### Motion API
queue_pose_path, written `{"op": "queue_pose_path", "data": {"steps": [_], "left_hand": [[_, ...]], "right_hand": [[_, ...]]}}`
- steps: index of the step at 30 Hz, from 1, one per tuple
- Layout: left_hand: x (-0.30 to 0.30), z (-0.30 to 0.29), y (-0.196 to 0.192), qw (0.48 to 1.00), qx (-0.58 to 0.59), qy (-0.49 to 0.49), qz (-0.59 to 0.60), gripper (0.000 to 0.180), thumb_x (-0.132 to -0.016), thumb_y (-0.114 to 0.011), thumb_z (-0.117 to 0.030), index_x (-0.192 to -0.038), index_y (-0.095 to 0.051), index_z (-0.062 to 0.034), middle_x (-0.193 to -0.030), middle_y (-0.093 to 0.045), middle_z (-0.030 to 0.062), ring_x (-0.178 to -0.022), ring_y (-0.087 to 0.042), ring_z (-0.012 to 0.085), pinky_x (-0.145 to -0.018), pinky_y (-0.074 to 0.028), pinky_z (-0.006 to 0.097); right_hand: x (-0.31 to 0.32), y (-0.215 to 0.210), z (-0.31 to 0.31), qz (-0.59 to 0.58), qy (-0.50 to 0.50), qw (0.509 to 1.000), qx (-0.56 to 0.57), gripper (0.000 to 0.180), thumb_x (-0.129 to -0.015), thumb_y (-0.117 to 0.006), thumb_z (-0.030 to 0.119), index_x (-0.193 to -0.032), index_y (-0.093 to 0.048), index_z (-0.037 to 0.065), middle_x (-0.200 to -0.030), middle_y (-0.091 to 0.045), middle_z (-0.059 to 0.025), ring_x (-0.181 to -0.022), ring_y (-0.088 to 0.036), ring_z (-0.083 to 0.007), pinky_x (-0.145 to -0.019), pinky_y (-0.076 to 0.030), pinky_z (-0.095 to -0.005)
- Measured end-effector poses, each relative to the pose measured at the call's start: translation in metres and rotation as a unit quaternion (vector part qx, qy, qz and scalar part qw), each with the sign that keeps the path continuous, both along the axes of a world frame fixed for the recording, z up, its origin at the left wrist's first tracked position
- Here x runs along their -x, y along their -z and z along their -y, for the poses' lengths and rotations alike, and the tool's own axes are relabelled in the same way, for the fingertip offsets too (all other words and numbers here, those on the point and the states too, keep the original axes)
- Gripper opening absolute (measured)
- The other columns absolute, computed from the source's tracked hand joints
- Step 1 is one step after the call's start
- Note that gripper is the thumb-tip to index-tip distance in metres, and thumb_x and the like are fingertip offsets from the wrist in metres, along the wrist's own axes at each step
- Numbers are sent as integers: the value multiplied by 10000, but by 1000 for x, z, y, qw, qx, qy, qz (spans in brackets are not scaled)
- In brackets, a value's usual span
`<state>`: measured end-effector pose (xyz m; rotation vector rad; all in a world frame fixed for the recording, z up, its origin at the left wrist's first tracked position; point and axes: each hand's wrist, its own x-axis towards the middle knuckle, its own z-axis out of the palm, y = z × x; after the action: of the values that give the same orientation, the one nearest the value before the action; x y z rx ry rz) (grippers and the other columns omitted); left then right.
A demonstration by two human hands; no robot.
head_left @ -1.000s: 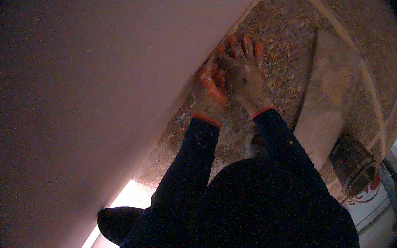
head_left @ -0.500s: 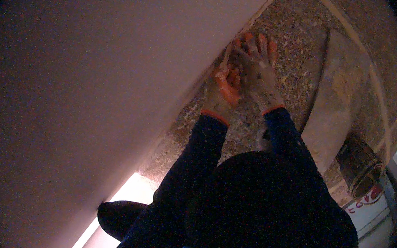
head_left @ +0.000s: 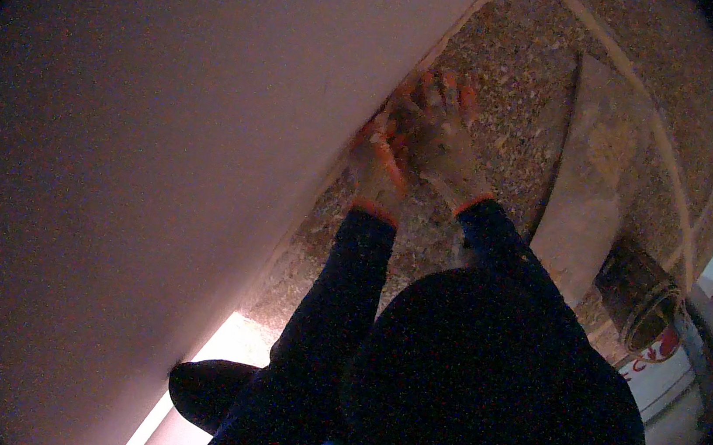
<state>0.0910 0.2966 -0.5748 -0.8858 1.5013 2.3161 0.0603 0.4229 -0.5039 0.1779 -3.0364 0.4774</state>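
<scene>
Wall (head_left: pixel 162 156) base pressed by both gloved hands, left hand (head_left: pixel 378 165) and right hand (head_left: pixel 441 137), grips unreadable; likely slip on gritty speckled floor (head_left: pixel 514 73).

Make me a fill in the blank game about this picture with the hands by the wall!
1. Both hands, the left hand and the right hand, wear dirty work ____ with orange trim.
2. The hands press where the pale wall meets the speckled ____.
3. The person's sleeves are dark ____.
4. The flat board lies on the person's ____ side.

Missing words: gloves; floor; blue; right
</scene>
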Motion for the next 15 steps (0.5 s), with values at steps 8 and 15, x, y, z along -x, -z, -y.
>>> {"op": "queue_pose_path", "data": {"steps": [8,15], "left_hand": [[-4,13,-4,999,42,-15,1,573,-1042,-525,-516,-1459,-501,-123,-1310,-592,81,-1132,-581,191,-978,-503,364],[3,17,-34,982,147,66,-98,530,-1058,-495,-433,-1451,-523,-78,-1340,-600,100,-1196,-575,234,-1043,-473,383]], "right_hand": [[-5,-17,4,100,12,989,107,553,-893,-621,280,-1416,-585,106,-1371,-615,-171,-1352,-498,-360,-1140,-297,-634],[1,-18,23,89,-23,995,29,649,-906,-640,321,-1492,-482,92,-1285,-652,-188,-1150,-642,-361,-938,-484,-625]]}}
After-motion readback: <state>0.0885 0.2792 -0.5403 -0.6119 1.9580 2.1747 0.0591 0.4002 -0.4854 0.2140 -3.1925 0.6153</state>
